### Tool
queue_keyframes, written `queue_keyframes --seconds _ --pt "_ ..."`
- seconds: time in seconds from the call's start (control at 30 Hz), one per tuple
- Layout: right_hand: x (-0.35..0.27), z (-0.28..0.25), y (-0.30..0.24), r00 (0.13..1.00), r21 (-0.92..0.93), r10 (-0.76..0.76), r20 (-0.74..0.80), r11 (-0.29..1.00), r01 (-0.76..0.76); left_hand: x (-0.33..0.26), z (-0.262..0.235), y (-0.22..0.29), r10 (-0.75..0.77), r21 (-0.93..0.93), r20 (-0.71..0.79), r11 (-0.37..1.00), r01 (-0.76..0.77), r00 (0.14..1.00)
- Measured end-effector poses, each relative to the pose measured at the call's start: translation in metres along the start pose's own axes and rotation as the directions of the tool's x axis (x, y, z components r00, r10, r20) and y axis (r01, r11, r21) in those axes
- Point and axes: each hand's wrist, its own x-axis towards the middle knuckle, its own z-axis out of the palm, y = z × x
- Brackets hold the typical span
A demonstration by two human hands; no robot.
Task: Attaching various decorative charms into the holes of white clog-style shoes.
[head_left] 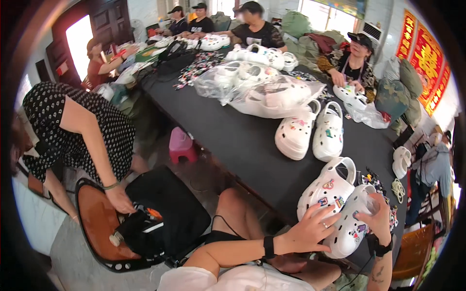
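Note:
Close in front of me at the table's near right, two white clogs with colourful charms lie side by side. My left hand [310,234], with a ring and a black wristband, rests against the side of the right-hand clog [345,234], its thumb low and its fingers across the upper. My right hand [379,218] grips the same clog by its opening; its thumb presses on the top near the charms, and some fingers are hidden inside. The other clog [315,194] stands just left, its heel strap upright, touching neither palm.
Another charmed pair of clogs [294,136] stands farther along the dark table [218,150], beside bagged clogs [276,97]. Loose charms [371,179] lie to the right. A person [80,126] bends over a chair with a black bag [165,213] at left; a pink stool [183,146] stands beyond.

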Motion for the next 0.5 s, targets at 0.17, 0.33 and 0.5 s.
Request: queue_keyframes --seconds 0.17,0.33,0.5 --pt "0.006 -0.003 0.051 0.993 0.045 -0.073 -0.094 0.996 0.078 0.007 0.002 0.004 0.031 -0.104 0.04 0.994 -0.027 0.999" --pt "0.018 -0.005 0.03 0.953 0.143 0.141 0.268 0.972 -0.184 -0.004 -0.001 0.0 0.027 -0.119 0.019 0.993 -0.025 0.999" --pt "-0.01 0.018 0.019 0.945 -0.338 -0.262 -0.195 0.923 0.187 -0.002 -0.001 -0.006 0.019 -0.134 0.051 0.991 -0.012 0.998"
